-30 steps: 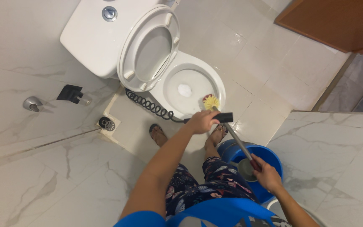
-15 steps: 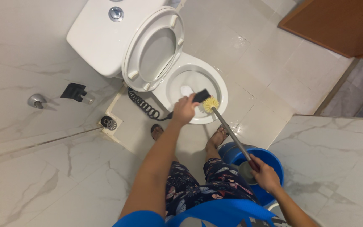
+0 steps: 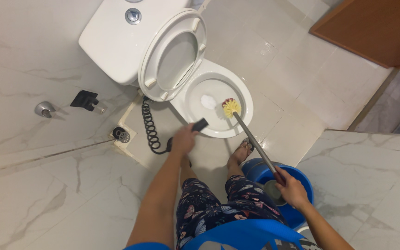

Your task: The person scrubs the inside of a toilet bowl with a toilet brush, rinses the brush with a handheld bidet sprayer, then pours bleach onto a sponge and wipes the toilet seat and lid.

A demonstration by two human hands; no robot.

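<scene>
The left hand [image 3: 182, 139] grips a black spray nozzle [image 3: 200, 125] on a coiled black hose [image 3: 149, 126]. The right hand [image 3: 291, 189] clasps the grey-handled yellow toilet brush [image 3: 231, 107], whose head rests on the white toilet bowl [image 3: 244, 95] rim — drips could fall outside. Just under the right fingers, the blue plastic bucket [image 3: 302, 173] holds a grey brush cup.

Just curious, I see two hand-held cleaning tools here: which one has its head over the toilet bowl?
The toilet brush in the right hand: its yellow bristles sit over the bowl. The black sprayer in the left hand is outside it.
</scene>
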